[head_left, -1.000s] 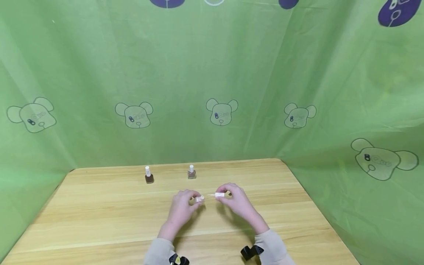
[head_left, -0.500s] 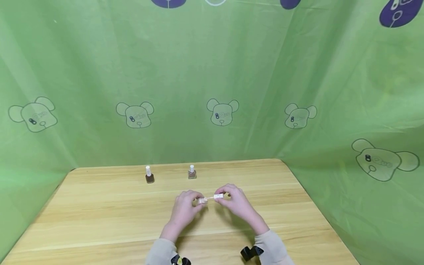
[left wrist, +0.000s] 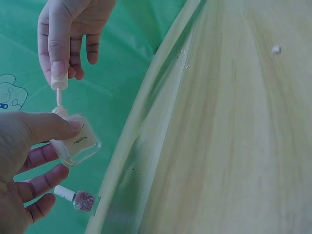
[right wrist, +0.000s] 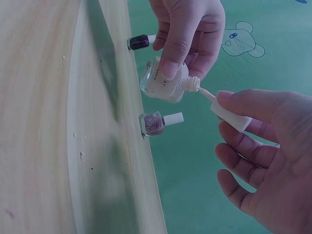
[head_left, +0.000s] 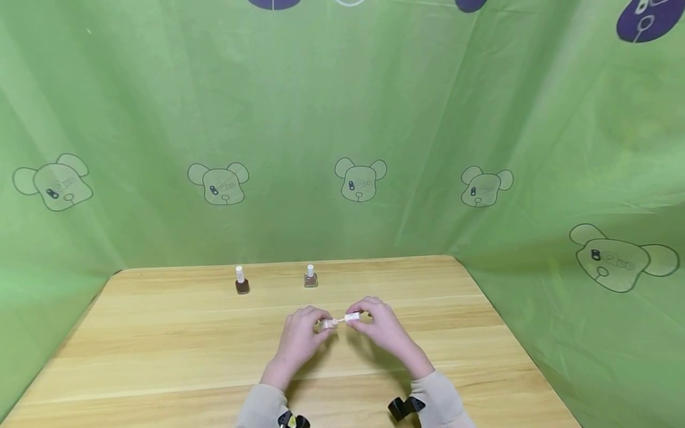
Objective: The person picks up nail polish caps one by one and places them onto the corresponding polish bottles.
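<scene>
My left hand [head_left: 297, 339] pinches a small glass nail polish bottle [left wrist: 78, 139] of pale pink polish, tilted with its mouth toward the right. In my right hand [head_left: 382, 324], thumb and fingers pinch the white brush cap [right wrist: 231, 114]. The brush stem [left wrist: 59, 96] reaches from the cap to the bottle's neck [right wrist: 192, 84]; its tip sits at or inside the mouth. Both hands are held above the wooden table [head_left: 176, 351]. In the right wrist view, lettering on the bottle shows partly beside the left thumb.
Toward the table's back edge stand a dark nail polish bottle [head_left: 242, 286] and, to its right, a glittery mauve one [head_left: 310, 279], both with white caps. A green curtain [head_left: 289, 226] with bear-head drawings hangs behind and along the sides.
The brush and the bottle have come together: a second ago a gap lay between them, now the brush tip is at the bottle's mouth. The left hand has shifted slightly right.
</scene>
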The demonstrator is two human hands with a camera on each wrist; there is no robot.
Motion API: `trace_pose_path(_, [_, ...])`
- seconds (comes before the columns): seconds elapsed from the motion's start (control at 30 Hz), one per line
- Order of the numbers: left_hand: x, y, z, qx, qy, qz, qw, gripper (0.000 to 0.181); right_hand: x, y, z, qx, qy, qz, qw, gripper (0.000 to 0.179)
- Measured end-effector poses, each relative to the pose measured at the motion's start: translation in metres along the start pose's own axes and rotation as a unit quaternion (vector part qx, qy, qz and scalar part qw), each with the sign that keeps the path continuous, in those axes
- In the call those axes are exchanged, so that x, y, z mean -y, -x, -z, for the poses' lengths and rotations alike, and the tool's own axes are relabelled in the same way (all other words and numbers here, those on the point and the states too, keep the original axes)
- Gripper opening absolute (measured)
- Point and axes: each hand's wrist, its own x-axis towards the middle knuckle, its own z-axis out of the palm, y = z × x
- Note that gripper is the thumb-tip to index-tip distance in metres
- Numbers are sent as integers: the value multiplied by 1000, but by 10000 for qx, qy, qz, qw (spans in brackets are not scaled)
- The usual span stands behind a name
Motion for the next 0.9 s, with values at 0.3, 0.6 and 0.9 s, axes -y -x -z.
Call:
trace_pose_path(0.3, [-4,1,-1,63,6,-81,9999,20,2,0,-2,54,-5,48,10000,15])
trace_pose_path(0.6, [-6,2,-4,121,105,-127,9998,22,2,1,-5,89,45,10,9999,14])
trace_pose_path(0.9, [-8,2,-5,149,124,-220,9996,24,6,2,-8,119,101,74,9999,14])
